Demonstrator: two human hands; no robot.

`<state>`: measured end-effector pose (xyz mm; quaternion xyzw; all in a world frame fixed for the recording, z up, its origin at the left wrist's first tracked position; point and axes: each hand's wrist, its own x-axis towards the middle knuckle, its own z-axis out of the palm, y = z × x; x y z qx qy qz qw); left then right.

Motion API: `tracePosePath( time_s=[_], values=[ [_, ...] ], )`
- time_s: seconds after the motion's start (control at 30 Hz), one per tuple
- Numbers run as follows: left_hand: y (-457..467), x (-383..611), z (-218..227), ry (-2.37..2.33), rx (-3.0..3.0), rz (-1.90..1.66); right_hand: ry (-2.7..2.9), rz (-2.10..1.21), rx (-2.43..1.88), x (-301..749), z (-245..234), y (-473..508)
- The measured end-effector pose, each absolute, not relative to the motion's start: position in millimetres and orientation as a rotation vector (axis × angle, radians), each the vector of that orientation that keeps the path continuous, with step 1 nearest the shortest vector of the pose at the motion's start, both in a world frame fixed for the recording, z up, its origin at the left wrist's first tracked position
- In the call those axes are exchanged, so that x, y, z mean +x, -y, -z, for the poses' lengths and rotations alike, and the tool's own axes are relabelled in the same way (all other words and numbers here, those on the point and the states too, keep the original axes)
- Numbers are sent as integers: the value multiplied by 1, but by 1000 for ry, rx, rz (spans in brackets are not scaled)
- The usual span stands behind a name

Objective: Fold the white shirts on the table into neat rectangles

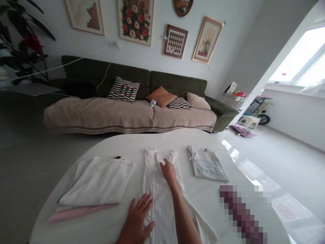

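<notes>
A white shirt (162, 200) lies lengthwise on the white table (203, 203), its collar end away from me and its left side folded inward. My left hand (139, 217) rests with spread fingers on the shirt's left edge and the tabletop beside it. Reaching farther, my right hand (168, 171) touches the cloth near the neckline, index finger stretched out and thumb apart from it. Part of the shirt's right side is hidden under my right forearm. Neither hand visibly grips the fabric.
Left of the shirt lies a stack of white clothes (99, 183) with a pink piece (81, 212) underneath. A folded grey shirt (207, 164) lies at the right. A pixelated patch covers the table's right front. Beyond the table stands a green sofa (177, 81) with cushions.
</notes>
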<state>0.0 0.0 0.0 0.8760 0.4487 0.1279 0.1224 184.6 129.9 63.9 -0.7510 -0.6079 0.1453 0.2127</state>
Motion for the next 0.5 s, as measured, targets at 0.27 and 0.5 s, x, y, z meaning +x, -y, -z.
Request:
tracePosePath(
  time_s=[0.27, 0.5],
  values=[
    [3, 0, -2, -1303, 2568, -451, 1622, -490, -2301, 316, -50, 42],
    [5, 1, -7, -1315, 2525, -511, 1952, -126, -2209, 256, -64, 93]
  ],
)
